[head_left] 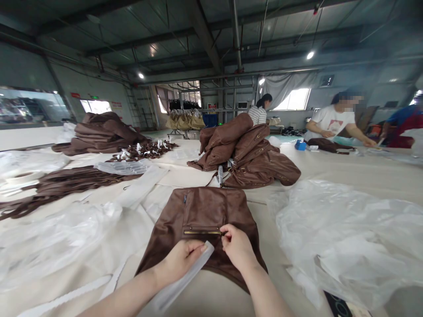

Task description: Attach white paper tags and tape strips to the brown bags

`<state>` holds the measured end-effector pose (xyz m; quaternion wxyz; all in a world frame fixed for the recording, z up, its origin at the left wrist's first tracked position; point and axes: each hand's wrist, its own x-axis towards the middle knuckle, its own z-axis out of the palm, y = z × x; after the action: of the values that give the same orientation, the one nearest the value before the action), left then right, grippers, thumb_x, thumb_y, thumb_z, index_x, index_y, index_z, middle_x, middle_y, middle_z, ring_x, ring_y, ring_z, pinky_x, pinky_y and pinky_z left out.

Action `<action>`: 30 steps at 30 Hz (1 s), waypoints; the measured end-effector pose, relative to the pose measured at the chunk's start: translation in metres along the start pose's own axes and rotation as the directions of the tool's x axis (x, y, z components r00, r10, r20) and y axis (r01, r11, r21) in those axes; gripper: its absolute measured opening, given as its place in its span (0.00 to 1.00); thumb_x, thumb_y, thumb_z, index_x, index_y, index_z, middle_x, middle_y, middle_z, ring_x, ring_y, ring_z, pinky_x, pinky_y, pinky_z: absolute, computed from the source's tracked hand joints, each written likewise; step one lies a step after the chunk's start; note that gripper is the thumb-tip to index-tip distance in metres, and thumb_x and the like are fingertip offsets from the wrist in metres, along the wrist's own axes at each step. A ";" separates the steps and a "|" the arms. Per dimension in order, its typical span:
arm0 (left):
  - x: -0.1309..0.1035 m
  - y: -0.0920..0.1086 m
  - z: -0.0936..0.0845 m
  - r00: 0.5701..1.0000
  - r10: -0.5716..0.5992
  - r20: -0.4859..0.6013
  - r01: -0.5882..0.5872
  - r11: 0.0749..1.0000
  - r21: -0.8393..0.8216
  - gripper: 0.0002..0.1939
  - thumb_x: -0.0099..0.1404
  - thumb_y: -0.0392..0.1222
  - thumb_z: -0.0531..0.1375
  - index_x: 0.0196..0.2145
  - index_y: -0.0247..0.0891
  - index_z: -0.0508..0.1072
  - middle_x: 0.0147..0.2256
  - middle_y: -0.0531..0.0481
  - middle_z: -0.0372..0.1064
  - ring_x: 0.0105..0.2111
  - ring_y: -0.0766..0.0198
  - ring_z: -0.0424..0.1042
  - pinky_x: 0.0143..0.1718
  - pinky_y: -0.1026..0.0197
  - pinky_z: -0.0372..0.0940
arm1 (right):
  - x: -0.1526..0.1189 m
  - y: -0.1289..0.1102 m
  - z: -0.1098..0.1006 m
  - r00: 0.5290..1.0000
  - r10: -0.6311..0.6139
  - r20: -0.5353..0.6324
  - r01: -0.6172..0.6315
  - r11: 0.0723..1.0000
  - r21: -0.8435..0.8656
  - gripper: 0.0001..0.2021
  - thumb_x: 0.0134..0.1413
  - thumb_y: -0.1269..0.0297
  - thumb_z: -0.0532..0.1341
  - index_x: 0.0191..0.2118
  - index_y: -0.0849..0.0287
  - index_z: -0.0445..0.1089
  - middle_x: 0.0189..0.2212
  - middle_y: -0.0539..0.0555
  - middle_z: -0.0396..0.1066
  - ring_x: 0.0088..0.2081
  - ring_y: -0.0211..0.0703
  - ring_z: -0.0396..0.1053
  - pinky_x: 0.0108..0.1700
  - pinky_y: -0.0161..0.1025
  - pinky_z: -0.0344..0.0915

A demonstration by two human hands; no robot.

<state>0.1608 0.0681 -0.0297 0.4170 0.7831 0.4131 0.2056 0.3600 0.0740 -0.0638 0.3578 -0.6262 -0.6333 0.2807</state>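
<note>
A brown leather bag (206, 207) lies flat on the table in front of me, its gold zipper (202, 232) running across the middle. My left hand (185, 257) is closed on a narrow strip of translucent white plastic (190, 277), which trails down toward my forearm. At the zipper's right end, my right hand (236, 244) pinches the small zipper pull, mostly covered by the fingers. Both hands are over the lower half of the bag.
Beyond the bag rises a heap of brown bags (247, 152). Brown straps (76, 180) and a stack of brown leather pieces (99, 132) lie left. Crumpled clear plastic (340, 233) spreads at right, near a phone-like dark object (335, 304). Co-workers (333, 121) stand across the table.
</note>
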 end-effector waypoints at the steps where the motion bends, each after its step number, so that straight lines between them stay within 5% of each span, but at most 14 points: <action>1: 0.001 0.000 0.001 1.000 -0.004 -0.016 0.004 1.000 0.005 0.25 0.63 0.61 0.47 0.21 0.38 0.57 0.22 0.55 0.48 0.25 0.68 0.50 0.25 0.66 0.50 | 0.000 0.000 0.000 1.000 0.001 0.002 -0.001 1.000 0.001 0.12 0.51 0.73 0.57 0.41 0.56 0.71 0.26 0.50 0.74 0.28 0.39 0.72 0.34 0.33 0.62; 7: 0.019 -0.006 0.010 0.998 -0.005 -0.067 0.006 1.000 0.013 0.27 0.62 0.64 0.47 0.22 0.36 0.64 0.21 0.54 0.56 0.24 0.67 0.56 0.27 0.65 0.55 | 0.001 0.005 0.002 1.000 -0.004 -0.008 0.004 0.999 0.033 0.11 0.53 0.71 0.56 0.41 0.57 0.72 0.28 0.51 0.74 0.29 0.38 0.73 0.34 0.33 0.63; 11: 0.032 -0.008 0.014 0.988 -0.143 -0.065 0.138 0.987 -0.079 0.30 0.60 0.66 0.45 0.30 0.34 0.68 0.25 0.50 0.66 0.20 0.67 0.60 0.22 0.64 0.56 | 0.004 0.008 0.003 1.000 0.012 -0.005 -0.012 0.998 0.067 0.12 0.53 0.73 0.55 0.42 0.57 0.72 0.28 0.51 0.74 0.27 0.37 0.72 0.31 0.32 0.64; 19: 0.041 -0.004 0.017 0.984 -0.099 -0.151 0.129 0.970 0.207 0.23 0.63 0.52 0.47 0.21 0.34 0.69 0.20 0.55 0.58 0.23 0.68 0.58 0.25 0.66 0.52 | 0.006 0.012 0.007 0.998 0.040 0.041 -0.046 0.987 0.157 0.10 0.53 0.71 0.57 0.41 0.58 0.71 0.26 0.51 0.73 0.27 0.38 0.72 0.26 0.31 0.63; 30: 0.059 0.010 0.023 0.950 -0.154 -0.270 0.229 0.934 0.273 0.20 0.64 0.46 0.50 0.23 0.34 0.74 0.18 0.52 0.60 0.21 0.66 0.58 0.23 0.64 0.49 | 0.004 0.007 0.002 0.999 0.012 0.034 -0.017 0.991 0.133 0.12 0.51 0.76 0.54 0.38 0.58 0.72 0.28 0.51 0.74 0.29 0.37 0.72 0.31 0.31 0.64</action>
<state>0.2150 0.1015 -0.0357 0.2569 0.7617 0.5626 0.1930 0.3627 0.0788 -0.0704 0.3861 -0.6007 -0.6145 0.3354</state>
